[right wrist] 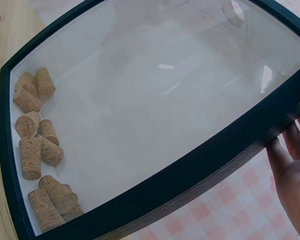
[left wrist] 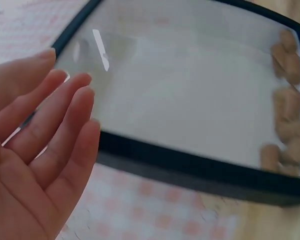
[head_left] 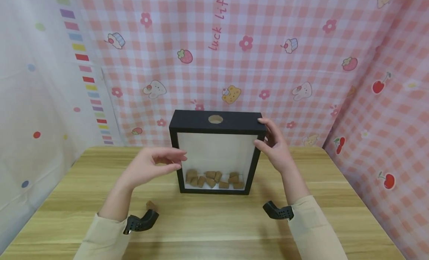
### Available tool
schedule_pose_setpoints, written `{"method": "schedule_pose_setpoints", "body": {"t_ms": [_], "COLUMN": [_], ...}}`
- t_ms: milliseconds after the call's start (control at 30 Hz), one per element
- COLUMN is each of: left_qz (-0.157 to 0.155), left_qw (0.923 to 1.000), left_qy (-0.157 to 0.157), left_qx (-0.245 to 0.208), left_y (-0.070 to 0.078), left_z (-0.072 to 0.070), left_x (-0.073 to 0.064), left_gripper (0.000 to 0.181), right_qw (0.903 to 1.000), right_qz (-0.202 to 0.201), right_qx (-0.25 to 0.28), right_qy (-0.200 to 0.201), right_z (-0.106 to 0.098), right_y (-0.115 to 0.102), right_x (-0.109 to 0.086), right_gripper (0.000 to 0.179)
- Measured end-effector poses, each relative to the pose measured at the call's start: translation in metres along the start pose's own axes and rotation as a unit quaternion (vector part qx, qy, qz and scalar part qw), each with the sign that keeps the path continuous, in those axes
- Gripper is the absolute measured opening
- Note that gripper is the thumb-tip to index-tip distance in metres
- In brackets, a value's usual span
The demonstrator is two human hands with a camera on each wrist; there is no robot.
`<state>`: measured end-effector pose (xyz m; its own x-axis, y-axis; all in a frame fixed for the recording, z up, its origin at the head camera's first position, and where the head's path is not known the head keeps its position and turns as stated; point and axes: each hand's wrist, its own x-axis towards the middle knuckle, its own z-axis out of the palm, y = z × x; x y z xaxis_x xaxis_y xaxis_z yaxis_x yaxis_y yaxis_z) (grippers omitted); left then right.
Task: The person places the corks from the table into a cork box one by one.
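Note:
A black shadow box frame (head_left: 214, 126) with a clear front stands upright on the table, a round hole in its top. Along its bottom inside lie several corks (right wrist: 31, 157). My right hand (head_left: 276, 144) grips the box at its upper right corner, thumb on the front edge and a finger up at the top. In the right wrist view its other fingers (right wrist: 292, 142) lie along the side. My left hand (head_left: 151, 165) hovers by the left edge of the box, fingers loosely bent, the palm holding nothing in the left wrist view.
One loose cork (head_left: 151, 205) lies on the wooden table (head_left: 207, 226), left of the box and close to the left wrist camera (head_left: 142, 221). A pink checked curtain (head_left: 214, 73) hangs behind the table, with more cloth at both sides.

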<state>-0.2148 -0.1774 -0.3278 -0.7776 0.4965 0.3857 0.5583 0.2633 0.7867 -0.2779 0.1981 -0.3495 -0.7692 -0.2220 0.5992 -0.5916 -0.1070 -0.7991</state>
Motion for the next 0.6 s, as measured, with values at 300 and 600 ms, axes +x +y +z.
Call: {"method": "schedule_pose_setpoints", "body": {"t_ms": [300, 600], "left_qz": [-0.041, -0.072], "left_qw": [0.9978, 0.9943], "left_qy": [-0.051, -0.077], "left_qx": [-0.008, -0.017], "left_y": [-0.046, -0.084], "left_z": [-0.008, -0.014], "left_x": [-0.033, -0.068], "left_gripper": [0.032, 0.037], "right_qw": [1.0000, 1.0000], "right_qz": [0.007, 0.003], "right_qx": [-0.003, -0.001], "right_qy": [0.002, -0.001], "right_z": [0.000, 0.000], "right_y": [-0.001, -0.001], "right_x": [-0.001, 0.000], "right_gripper": [0.062, 0.062]}}
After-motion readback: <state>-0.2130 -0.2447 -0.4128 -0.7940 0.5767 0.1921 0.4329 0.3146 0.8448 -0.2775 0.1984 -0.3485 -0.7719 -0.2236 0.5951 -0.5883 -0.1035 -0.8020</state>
